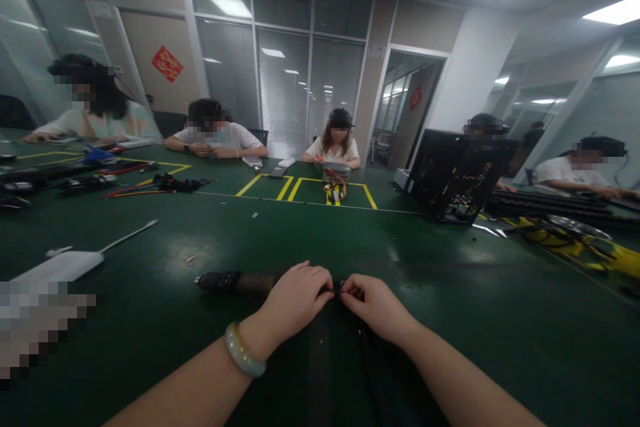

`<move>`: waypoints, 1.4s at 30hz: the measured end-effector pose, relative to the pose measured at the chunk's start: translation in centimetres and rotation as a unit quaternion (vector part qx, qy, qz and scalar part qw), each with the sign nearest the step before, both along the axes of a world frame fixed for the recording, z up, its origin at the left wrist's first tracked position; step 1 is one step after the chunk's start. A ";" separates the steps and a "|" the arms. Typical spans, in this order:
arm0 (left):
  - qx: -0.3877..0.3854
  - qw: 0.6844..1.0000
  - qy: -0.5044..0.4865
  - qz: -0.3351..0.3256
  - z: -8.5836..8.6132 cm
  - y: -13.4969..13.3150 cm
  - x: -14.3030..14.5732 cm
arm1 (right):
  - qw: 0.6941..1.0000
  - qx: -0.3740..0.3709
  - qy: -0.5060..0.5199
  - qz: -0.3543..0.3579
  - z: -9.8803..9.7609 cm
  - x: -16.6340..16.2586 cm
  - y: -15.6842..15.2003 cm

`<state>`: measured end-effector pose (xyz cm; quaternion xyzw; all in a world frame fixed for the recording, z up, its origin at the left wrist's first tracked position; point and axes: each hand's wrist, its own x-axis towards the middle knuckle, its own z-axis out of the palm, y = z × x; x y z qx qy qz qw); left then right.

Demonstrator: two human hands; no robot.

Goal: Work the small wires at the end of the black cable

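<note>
A dark electric screwdriver [253,283] lies crosswise on the table in front of me, its metal nose pointing left. My left hand [300,288] is closed over its right part, with thumb and forefinger pinched together. Right beside it, my right hand [373,303] is closed too, its fingertips pinching at the tool's tail end. A small dark piece shows between the two sets of fingertips, too hidden to name. From below my right hand a black cable [369,360] runs down towards the table's near edge. A pale bangle [244,351] circles my left wrist.
A white device with a thin cable [75,267] lies at left. Bundles of wires [170,183] sit farther back. A power supply unit [336,172] stands before a person across the table. A black computer case [450,177] and yellow-black material [575,247] are at right. Several people sit around.
</note>
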<state>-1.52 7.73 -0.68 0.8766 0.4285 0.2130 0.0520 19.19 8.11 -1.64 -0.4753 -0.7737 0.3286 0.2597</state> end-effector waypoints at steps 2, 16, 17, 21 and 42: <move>0.003 1.000 0.005 0.006 0.0 0.0 0.0 | 1.000 -0.001 0.000 -0.001 0.0 0.0 0.0; 0.008 1.000 0.017 0.008 0.0 0.1 0.1 | 1.000 0.004 0.001 0.006 -0.3 0.2 0.2; 0.005 1.000 0.017 0.006 0.0 0.1 0.1 | 1.000 0.005 0.000 0.007 -0.3 0.2 0.2; 0.000 1.000 0.011 0.000 0.0 0.2 0.0 | 1.000 0.018 -0.007 0.004 -0.4 0.3 0.2; -0.021 1.000 0.015 -0.002 0.0 0.4 -0.1 | 0.999 0.035 -0.034 0.011 -0.4 0.5 0.3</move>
